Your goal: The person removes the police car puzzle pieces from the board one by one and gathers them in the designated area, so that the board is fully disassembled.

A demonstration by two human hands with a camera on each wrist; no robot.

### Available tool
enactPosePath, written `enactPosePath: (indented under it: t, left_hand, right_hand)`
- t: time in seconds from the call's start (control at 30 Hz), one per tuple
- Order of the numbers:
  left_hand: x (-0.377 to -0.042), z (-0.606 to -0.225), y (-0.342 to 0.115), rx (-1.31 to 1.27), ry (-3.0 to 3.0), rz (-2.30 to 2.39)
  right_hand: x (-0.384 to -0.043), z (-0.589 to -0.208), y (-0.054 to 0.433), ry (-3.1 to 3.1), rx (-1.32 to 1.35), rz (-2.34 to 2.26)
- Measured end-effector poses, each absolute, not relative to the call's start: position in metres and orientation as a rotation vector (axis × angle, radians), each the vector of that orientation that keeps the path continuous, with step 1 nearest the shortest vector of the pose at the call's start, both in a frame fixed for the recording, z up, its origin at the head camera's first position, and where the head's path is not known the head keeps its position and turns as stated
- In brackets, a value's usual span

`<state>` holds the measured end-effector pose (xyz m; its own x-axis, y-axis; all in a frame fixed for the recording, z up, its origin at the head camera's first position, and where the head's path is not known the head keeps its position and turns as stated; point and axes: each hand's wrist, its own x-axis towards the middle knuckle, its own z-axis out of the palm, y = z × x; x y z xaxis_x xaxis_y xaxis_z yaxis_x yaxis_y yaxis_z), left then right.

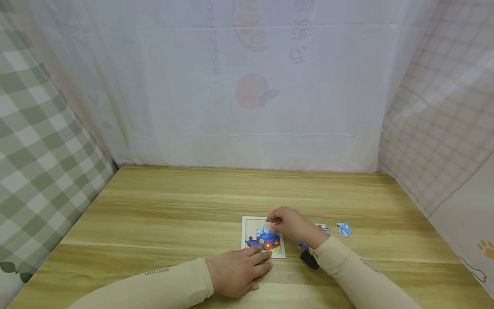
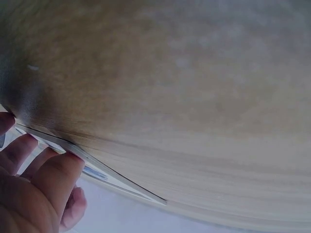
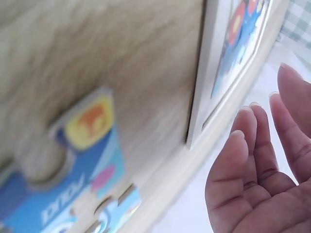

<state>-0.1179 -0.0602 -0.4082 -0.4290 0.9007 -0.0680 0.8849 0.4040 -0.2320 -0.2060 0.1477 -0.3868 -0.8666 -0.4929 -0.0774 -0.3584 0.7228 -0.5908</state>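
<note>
A square jigsaw puzzle tray (image 1: 244,231) with a pale rim lies on the table, partly filled with pieces showing a blue vehicle with red wheels. My left hand (image 1: 239,272) rests its outstretched fingers on the tray's near edge; the left wrist view shows fingertips against the rim (image 2: 121,179). Above the tray's far right corner hovers my right hand (image 1: 291,223), fingers loosely bent. In the right wrist view nothing shows between its fingers (image 3: 228,160). Loose puzzle pieces, among them a light blue one (image 1: 343,228), lie right of the tray, some partly hidden by the right arm.
The wood-grain table (image 1: 173,206) meets a white printed curtain (image 1: 173,107) at the back. Checked cloth (image 1: 38,128) hangs on the left, and a gridded cloth (image 1: 436,107) on the right. A small black object (image 1: 309,260) is beside the right wrist.
</note>
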Motion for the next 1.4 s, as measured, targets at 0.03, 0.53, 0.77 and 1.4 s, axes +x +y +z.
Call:
enactPosePath:
  t: [0.03,0.53,0.77,1.4]
  left_hand:
    - [-0.118,-0.408,-0.06,-1.638,-2.572,0.364]
    - [-0.117,-0.411,-0.061,-1.623,-2.551,0.384]
    - [-0.117,-0.411,-0.062,-1.622,-2.526,0.374]
    - [-0.118,-0.411,-0.063,-1.616,-2.507,0.376]
  right_hand:
    - [-0.206,-0.387,0.146,2.695,-0.695,-0.85]
    - [-0.204,-0.392,0.127,2.675,-0.691,-0.804]
    - [-0.203,-0.393,0.122,2.708,-0.643,-0.755]
    - [-0.208,-0.393,0.117,2.631,-0.659,-0.829]
